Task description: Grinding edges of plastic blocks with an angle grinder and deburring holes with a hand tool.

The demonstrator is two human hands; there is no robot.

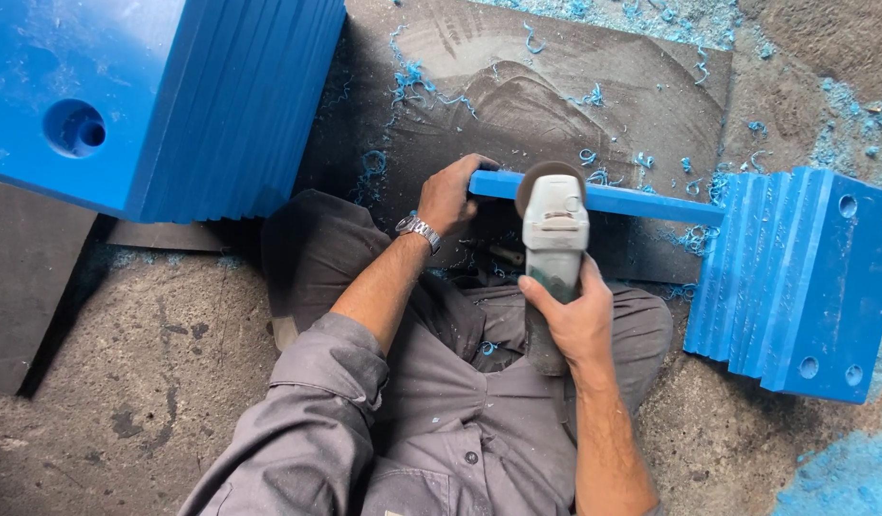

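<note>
A blue plastic plate [641, 201] stands on its edge in front of me, seen edge-on as a long bar. My left hand [452, 194] grips its left end; a metal watch is on that wrist. My right hand [573, 315] is wrapped around the body of a grey angle grinder [553, 234]. The grinder's disc [546, 182] rests against the top edge of the plate, just right of my left hand. I sit on the floor in grey work clothes with my knees either side of the plate.
A large stack of blue plates [164, 96] with a round hole stands at the upper left. A smaller stack of drilled blue plates [794, 277] stands at the right. Blue shavings [594, 96] lie over a dark mat [555, 67] and the concrete floor [145, 354].
</note>
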